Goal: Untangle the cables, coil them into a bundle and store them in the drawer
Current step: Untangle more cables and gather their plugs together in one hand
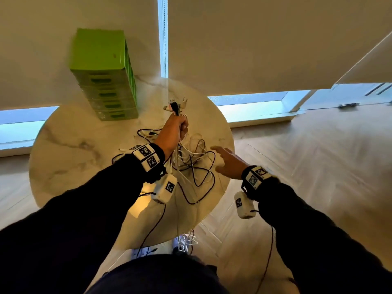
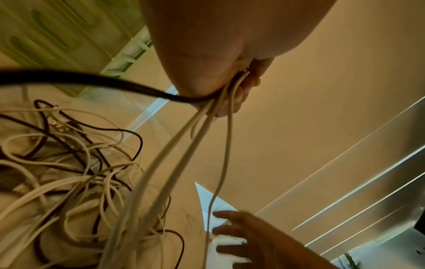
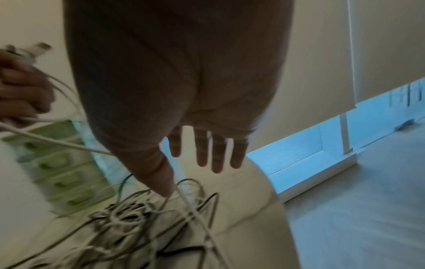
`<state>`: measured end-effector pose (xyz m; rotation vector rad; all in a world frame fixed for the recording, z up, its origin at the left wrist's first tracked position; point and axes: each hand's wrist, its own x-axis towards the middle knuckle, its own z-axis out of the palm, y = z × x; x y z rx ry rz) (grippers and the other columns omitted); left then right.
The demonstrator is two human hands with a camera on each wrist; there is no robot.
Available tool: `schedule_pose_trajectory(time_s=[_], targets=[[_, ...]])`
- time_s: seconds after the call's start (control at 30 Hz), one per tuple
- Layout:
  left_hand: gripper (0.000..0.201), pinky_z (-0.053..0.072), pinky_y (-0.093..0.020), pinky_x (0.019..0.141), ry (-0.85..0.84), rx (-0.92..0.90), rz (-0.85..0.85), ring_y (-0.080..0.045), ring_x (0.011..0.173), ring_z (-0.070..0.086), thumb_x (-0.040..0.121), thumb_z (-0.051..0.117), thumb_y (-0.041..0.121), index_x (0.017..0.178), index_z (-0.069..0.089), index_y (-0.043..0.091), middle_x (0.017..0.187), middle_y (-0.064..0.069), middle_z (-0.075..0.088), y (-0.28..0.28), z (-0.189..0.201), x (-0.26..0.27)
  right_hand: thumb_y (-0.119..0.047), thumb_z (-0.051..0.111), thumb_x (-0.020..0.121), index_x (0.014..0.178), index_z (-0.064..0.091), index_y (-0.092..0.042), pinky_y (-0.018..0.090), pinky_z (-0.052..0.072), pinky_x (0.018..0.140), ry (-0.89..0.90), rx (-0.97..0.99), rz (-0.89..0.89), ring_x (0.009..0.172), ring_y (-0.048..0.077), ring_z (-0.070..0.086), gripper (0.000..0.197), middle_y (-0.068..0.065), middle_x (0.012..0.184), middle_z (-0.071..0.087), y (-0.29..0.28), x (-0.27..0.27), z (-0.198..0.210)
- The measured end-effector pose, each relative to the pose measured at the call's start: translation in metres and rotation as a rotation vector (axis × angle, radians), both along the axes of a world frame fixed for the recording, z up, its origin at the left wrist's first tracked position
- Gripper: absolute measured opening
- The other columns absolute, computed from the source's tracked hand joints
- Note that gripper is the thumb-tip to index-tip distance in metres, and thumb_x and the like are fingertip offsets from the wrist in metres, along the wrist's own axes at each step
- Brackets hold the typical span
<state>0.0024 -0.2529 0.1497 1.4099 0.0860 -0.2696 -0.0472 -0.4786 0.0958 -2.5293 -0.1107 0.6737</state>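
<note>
our left hand raised, fist closed round the cables, plug ends sticking out above | our right hand flat, fingers spread, holding nothing | tangle trails onto round table | green drawer unit at back, drawers closed, contents unseen

A round marble tabletop stands on a pale wood floor. Cream roller blinds cover the windows — blue daylight shows in a strip beneath them and a narrow gap between two.
</note>
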Motion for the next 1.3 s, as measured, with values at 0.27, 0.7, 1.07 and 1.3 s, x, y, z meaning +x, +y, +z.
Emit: schedule_pose_trajectory(time_s=[0.27,0.7,1.07,1.3], targets=[[0.023,0.033,-0.026,0.062,0.041,0.056,-0.004,-0.010,0.061,0.037,0.104,0.040,0.022,0.081,0.044,0.018,0.069,0.004,0.041,-0.002,-0.011,-0.002,-0.035,0.049,0.102,0.133,0.033,-0.021,0.041,0.054,0.071,-0.071,0.479,0.076,0.068,0.026,0.062,0.038,0.014,0.077,0.063,0.083,-0.010,0.034],[0.034,0.024,-0.024,0.049,0.133,-0.253,-0.073,-0.010,0.051,0.028,0.101,0.035,0.020,0.067,0.037,0.020,0.055,0.007,0.032,0.018,-0.005,-0.004,-0.040,0.059,0.094,0.143,0.037,-0.019,0.036,0.040,0.100,0.242,-0.247,-0.027,0.127,0.032,0.048,0.058,0.014,0.144,0.045,0.002,-0.009,0.005],[0.035,0.033,-0.028,0.059,0.039,-0.016,0.009,-0.013,0.057,0.037,0.102,0.038,0.023,0.068,0.044,0.018,0.062,0.004,0.044,0.010,-0.006,0.005,-0.038,0.039,0.106,0.087,0.044,-0.018,0.033,0.038,0.066,-0.226,0.266,0.050,0.069,0.018,0.045,0.028,-0.002,0.076,0.052,0.083,-0.006,0.048],[0.033,0.032,-0.024,0.059,0.030,0.196,0.023,-0.008,0.059,0.039,0.102,0.037,0.028,0.072,0.048,0.022,0.067,0.005,0.043,0.016,-0.018,0.006,-0.038,0.039,0.106,0.087,0.054,-0.011,0.028,0.052,0.057,-0.210,0.250,0.020,0.059,0.011,0.052,0.036,0.006,0.076,0.056,0.042,-0.003,0.045]])
